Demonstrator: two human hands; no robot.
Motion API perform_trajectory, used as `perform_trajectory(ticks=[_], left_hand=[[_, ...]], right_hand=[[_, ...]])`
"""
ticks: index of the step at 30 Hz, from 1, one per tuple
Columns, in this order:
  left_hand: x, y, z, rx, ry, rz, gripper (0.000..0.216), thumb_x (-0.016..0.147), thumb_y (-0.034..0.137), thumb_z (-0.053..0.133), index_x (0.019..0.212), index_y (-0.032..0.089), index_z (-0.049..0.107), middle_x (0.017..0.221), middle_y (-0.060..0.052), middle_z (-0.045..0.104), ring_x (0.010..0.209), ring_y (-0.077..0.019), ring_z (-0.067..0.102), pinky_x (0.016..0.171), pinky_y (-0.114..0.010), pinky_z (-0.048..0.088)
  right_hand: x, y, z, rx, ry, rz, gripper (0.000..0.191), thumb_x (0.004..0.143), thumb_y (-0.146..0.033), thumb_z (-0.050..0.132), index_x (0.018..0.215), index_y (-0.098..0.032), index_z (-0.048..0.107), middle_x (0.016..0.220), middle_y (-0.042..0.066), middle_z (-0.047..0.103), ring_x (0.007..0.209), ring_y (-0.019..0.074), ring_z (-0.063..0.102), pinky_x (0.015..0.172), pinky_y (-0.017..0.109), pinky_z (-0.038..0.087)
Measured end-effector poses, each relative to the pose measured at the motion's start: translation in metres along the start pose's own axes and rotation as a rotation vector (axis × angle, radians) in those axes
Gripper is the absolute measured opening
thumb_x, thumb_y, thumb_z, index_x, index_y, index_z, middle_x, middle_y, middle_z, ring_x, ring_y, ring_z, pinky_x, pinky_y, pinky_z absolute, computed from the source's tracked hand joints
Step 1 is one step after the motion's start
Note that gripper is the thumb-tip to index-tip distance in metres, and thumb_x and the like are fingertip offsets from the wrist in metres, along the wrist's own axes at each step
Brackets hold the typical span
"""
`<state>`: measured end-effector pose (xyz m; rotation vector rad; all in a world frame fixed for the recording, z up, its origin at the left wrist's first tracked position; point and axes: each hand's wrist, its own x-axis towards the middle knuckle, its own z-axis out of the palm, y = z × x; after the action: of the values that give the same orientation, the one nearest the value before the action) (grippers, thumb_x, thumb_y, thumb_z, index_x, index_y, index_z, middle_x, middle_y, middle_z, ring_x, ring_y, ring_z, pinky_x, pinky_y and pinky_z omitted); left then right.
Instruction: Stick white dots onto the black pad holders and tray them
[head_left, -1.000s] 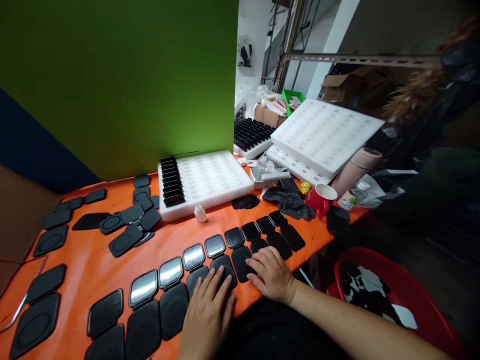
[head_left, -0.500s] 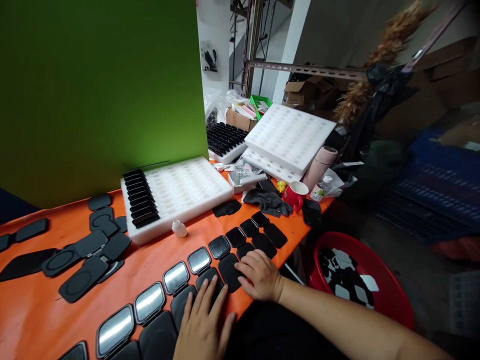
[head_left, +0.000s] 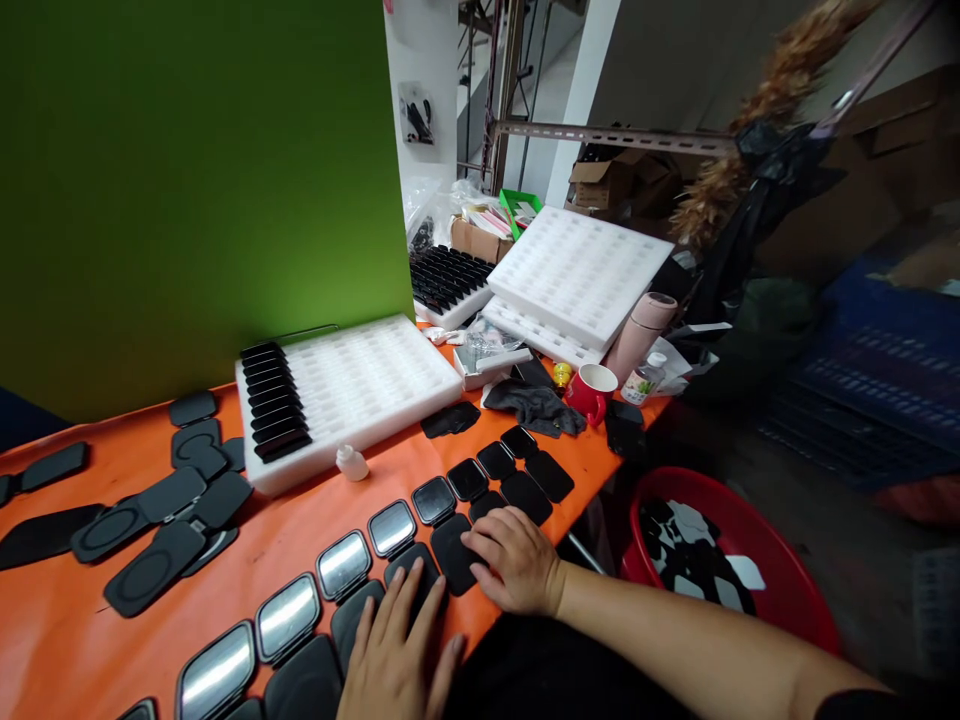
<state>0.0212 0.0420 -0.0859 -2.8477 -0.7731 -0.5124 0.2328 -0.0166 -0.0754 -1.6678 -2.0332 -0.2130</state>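
A row of open black compact cases with mirrored lids (head_left: 343, 563) runs diagonally across the orange table (head_left: 315, 510). My left hand (head_left: 396, 655) lies flat with fingers spread on the black base of one case (head_left: 358, 612) near the front edge. My right hand (head_left: 512, 558) rests beside it, fingers curled down onto the black base of a neighbouring case (head_left: 453, 552). Neither hand lifts anything.
A white foam tray (head_left: 352, 388) with several black pieces in its left column stands behind a small white bottle (head_left: 351, 462). Loose black parts (head_left: 161, 520) lie at left. A red mug (head_left: 592, 391), more foam trays (head_left: 579, 272) and a red basin (head_left: 731, 575) sit at right.
The view has swung to the right since a second ago, showing more of the red basin. Both hands stay pressed on the black cases near the table's front edge.
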Motion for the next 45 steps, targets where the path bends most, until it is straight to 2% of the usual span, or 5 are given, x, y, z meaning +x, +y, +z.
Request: perform_trajectory(ticks=[11,18,29,36,45], left_hand=[[-0.005,0.001,-0.015,-0.053,-0.013,-0.034,0.048,0.081,0.033,0.048,0.128,0.027,0.042,0.134,-0.005,0.044,0.118,-0.0254,0.044,0.093,-0.045,0.044],[-0.014,0.015,-0.036,-0.089,0.005,-0.227,0.039,0.081,0.019,0.045,0.119,0.025,0.051,0.128,-0.008,0.050,0.117,-0.0230,0.046,0.096,-0.044,0.041],[-0.112,-0.044,-0.065,0.250,-0.028,-0.703,0.052,0.081,0.035,0.048,0.130,0.029,0.037,0.136,-0.008,0.041,0.124,-0.0309,0.035,0.095,-0.059,0.030],[-0.122,-0.044,-0.061,0.189,0.106,-0.560,0.032,0.078,0.025,0.051,0.109,0.024,0.059,0.115,-0.007,0.060,0.107,-0.0241,0.053,0.092,-0.043,0.042],[-0.121,-0.043,-0.065,0.135,0.127,-0.544,0.028,0.077,0.017,0.050,0.102,0.021,0.061,0.107,-0.007,0.062,0.100,-0.0236,0.056,0.090,-0.043,0.042]], right_hand=[[-0.006,-0.001,0.001,0.028,0.067,-0.010,0.040,0.077,-0.020,0.049,0.117,-0.017,0.048,0.103,0.008,0.058,0.099,0.0231,0.050,0.088,0.042,0.039],[-0.014,0.012,0.015,0.011,0.130,-0.082,0.038,0.079,-0.022,0.051,0.116,-0.017,0.049,0.102,0.010,0.059,0.097,0.0244,0.054,0.084,0.042,0.043],[-0.014,0.020,0.020,-0.008,0.183,-0.191,0.038,0.077,-0.028,0.055,0.113,-0.018,0.050,0.099,0.009,0.061,0.093,0.0247,0.056,0.082,0.040,0.043],[-0.016,0.016,0.018,-0.071,0.150,-0.177,0.034,0.078,-0.026,0.054,0.111,-0.017,0.052,0.095,0.009,0.061,0.091,0.0237,0.055,0.083,0.040,0.041],[-0.011,0.007,0.011,-0.090,0.074,-0.141,0.024,0.079,-0.023,0.050,0.102,-0.015,0.056,0.090,0.008,0.061,0.089,0.0218,0.054,0.082,0.038,0.039]])
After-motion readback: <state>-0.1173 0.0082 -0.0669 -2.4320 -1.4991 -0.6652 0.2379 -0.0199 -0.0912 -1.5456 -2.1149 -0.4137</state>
